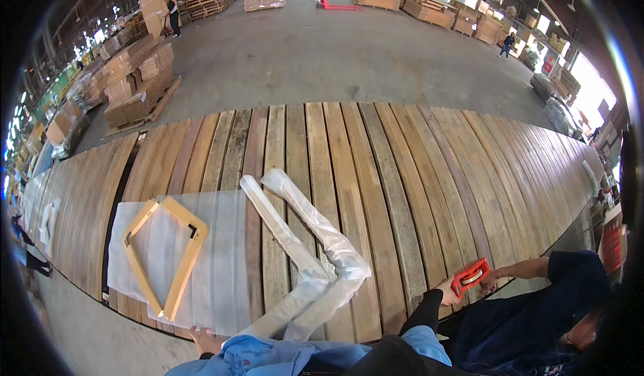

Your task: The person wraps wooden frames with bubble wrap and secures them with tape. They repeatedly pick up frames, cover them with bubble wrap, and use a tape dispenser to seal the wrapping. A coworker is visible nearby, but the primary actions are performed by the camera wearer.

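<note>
My right hand is closed on a red tape dispenser over the near part of the slatted wooden table. A co-worker's hand reaches up to the dispenser's other side; whether it also grips cannot be told. At the near edge of a translucent white foam sheet, my left hand rests with its fingers apart. A light wooden four-sided frame with dark metal brackets lies on that sheet. Right of it, long angled pieces in white wrap lie on the slats, their near ends hidden by my body.
A co-worker in a dark shirt leans in close at my right. Beyond the table, stacked cartons stand on a pallet at the left. A red pallet jack is on the far floor, and a distant person is at the far right.
</note>
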Demonstrator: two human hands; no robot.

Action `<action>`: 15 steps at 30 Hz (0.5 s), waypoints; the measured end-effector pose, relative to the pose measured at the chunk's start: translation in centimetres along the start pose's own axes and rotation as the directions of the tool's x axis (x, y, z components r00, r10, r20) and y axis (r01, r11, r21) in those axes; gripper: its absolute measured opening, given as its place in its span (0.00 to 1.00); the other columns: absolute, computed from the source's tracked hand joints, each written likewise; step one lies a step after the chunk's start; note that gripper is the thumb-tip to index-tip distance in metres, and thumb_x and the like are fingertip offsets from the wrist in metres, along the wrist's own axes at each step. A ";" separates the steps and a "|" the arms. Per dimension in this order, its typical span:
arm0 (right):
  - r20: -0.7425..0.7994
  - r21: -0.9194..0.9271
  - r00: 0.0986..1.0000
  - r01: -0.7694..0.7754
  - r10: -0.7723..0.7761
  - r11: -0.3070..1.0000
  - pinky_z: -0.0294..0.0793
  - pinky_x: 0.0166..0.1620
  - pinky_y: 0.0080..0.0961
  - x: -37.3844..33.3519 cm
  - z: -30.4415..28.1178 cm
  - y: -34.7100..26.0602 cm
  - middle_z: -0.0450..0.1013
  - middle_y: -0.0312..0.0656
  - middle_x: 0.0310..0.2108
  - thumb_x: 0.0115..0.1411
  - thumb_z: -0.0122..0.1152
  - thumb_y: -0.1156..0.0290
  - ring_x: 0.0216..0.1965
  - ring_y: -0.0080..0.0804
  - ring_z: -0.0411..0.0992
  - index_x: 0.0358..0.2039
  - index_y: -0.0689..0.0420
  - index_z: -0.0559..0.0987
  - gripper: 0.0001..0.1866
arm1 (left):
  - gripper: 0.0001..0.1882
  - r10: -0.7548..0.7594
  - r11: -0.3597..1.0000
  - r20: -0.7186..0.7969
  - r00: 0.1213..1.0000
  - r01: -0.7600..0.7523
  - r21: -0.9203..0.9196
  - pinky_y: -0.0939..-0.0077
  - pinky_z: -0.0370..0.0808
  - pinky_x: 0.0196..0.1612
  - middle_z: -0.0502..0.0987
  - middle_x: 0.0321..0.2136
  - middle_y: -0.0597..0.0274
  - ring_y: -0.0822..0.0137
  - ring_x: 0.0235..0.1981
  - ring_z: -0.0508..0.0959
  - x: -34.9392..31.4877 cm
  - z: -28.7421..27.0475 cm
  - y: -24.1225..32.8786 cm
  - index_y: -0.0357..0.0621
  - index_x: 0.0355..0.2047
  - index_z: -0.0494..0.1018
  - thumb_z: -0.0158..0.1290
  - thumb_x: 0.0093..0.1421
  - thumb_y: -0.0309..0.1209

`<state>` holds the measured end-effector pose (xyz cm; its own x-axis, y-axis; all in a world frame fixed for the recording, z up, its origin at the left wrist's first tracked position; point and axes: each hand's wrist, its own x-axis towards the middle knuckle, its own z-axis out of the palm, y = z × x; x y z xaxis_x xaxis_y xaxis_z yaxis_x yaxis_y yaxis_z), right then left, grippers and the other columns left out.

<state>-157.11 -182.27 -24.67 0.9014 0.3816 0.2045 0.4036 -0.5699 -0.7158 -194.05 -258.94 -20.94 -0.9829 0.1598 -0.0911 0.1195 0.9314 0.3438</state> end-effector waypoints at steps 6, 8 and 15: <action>0.220 0.071 0.975 -0.043 0.026 0.997 0.78 0.53 0.46 -2.1 -7.8 -1.2 0.78 0.61 0.45 0.39 0.81 0.39 0.49 0.56 0.78 0.54 0.69 0.67 0.55 | 0.20 -0.120 0.988 -0.022 0.993 0.117 -0.102 0.49 0.68 0.61 0.55 0.61 0.39 0.35 0.59 0.66 1.3 -1.2 7.7 0.41 0.43 0.74 0.57 0.47 0.21; 0.340 -0.020 0.939 -0.046 0.050 0.999 0.78 0.54 0.44 -4.1 -11.1 1.2 0.78 0.62 0.47 0.38 0.81 0.38 0.49 0.55 0.79 0.55 0.70 0.67 0.57 | 0.22 -0.124 0.981 -0.048 0.991 0.115 -0.154 0.50 0.67 0.62 0.54 0.62 0.40 0.38 0.59 0.67 1.9 -0.8 8.2 0.41 0.46 0.74 0.58 0.47 0.21; 0.850 0.321 0.526 -0.531 0.009 0.784 0.80 0.35 0.26 -11.1 -23.4 2.1 0.80 0.38 0.39 0.51 0.79 0.61 0.34 0.27 0.77 0.41 0.61 0.83 0.22 | 0.26 -0.007 0.941 -0.188 0.982 -0.057 -0.333 0.54 0.69 0.61 0.53 0.66 0.40 0.42 0.59 0.66 0.0 -0.3 5.2 0.44 0.50 0.74 0.57 0.48 0.20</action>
<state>-162.60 -204.70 -12.85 0.3446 0.8146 -0.4665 -0.2127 -0.4163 -0.8840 -193.42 -254.19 -18.91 -0.9925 0.0889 0.0842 0.1223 0.7583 0.6403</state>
